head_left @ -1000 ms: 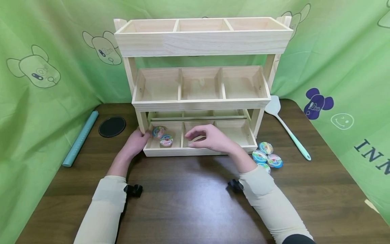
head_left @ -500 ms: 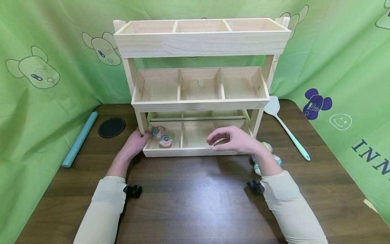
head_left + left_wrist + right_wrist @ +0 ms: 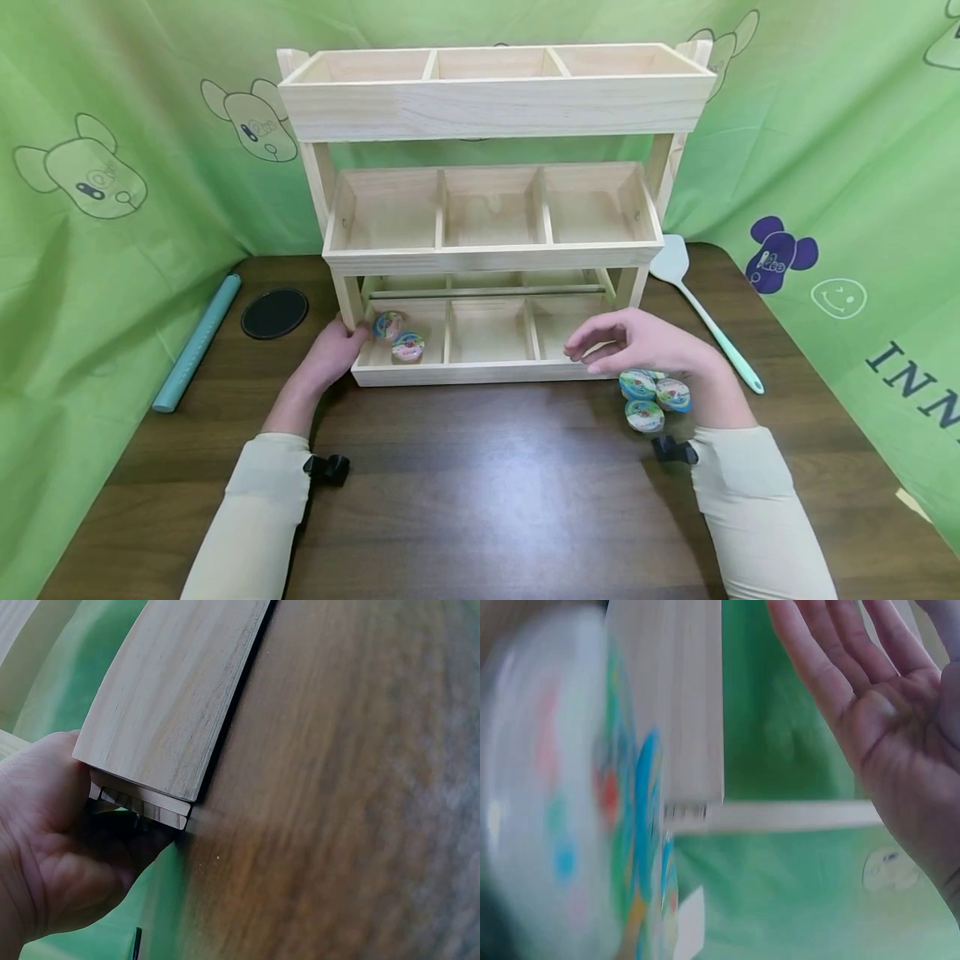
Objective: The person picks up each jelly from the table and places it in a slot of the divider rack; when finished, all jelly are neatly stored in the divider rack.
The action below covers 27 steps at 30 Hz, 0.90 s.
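Observation:
My left hand (image 3: 337, 346) grips the lower left end of a pale wooden three-tier rack (image 3: 495, 258); in the left wrist view the hand (image 3: 52, 840) wraps the tray's end (image 3: 165, 712), its fingers partly hidden. Two small jelly cups with printed lids, one (image 3: 388, 325) behind the other (image 3: 408, 347), sit in the bottom tray's left compartment. Over the tray's right front corner hovers my right hand (image 3: 645, 340), fingers loosely bent and holding nothing. Just below it, several more jelly cups (image 3: 645, 415) cluster on the table, partly covered by the hand. One cup (image 3: 555, 780) looms large and blurred in the right wrist view.
A white spatula with a mint handle (image 3: 720, 337) lies right of the rack. To its left are a black round disc (image 3: 274, 313) and a light blue roll (image 3: 198, 342). Green printed cloth (image 3: 105, 250) hangs behind the brown table (image 3: 450, 483).
My right hand has moved right, from over the bottom tray's middle compartment to above the clustered jelly cups. The left hand keeps its grip on the rack, and the cups in the tray stay put.

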Motion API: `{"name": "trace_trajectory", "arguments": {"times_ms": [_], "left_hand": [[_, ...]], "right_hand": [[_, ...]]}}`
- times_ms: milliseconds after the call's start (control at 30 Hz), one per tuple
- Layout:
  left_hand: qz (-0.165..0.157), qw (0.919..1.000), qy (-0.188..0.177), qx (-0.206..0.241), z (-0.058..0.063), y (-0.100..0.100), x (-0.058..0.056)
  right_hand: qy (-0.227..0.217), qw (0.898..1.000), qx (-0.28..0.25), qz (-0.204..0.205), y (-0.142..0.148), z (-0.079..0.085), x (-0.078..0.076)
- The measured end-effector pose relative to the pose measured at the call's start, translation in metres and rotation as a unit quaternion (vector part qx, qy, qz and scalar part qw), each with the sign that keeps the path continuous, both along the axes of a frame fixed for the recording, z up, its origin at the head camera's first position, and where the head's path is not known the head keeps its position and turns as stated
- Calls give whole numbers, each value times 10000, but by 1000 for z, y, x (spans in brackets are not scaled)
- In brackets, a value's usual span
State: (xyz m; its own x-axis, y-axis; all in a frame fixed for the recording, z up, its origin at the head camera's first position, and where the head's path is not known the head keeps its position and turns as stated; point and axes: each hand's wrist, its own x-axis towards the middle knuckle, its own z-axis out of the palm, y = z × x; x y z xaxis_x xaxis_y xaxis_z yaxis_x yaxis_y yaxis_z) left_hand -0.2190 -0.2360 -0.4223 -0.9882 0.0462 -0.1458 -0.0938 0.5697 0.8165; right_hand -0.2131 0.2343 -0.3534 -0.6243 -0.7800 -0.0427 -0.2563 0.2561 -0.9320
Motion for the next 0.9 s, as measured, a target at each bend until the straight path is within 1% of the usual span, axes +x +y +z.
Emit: {"name": "trace_trajectory", "arguments": {"times_ms": [100, 233, 467, 567, 700, 767, 900], "left_hand": [[-17, 10000, 10, 19, -1, 0, 0], [-29, 10000, 13, -31, -2, -1, 0], [11, 9999, 31, -112, -2, -1, 0], [-11, 9999, 82, -112, -2, -1, 0], [-21, 9998, 139, -106, -2, -1, 0], [-25, 9998, 167, -113, -3, -1, -1], [-38, 9997, 201, -111, -3, -1, -2]], "right_hand": [[-37, 10000, -32, -38, 13, -3, 0], [76, 9997, -100, -189, 29, -5, -2], [299, 9972, 15, -692, 61, -7, -5], [422, 9944, 191, -948, 75, -9, -5], [723, 9867, 661, -1298, 92, -15, -4], [818, 9828, 810, -1447, 99, -19, -4], [677, 9816, 774, -1608, 112, -30, -5]]}}
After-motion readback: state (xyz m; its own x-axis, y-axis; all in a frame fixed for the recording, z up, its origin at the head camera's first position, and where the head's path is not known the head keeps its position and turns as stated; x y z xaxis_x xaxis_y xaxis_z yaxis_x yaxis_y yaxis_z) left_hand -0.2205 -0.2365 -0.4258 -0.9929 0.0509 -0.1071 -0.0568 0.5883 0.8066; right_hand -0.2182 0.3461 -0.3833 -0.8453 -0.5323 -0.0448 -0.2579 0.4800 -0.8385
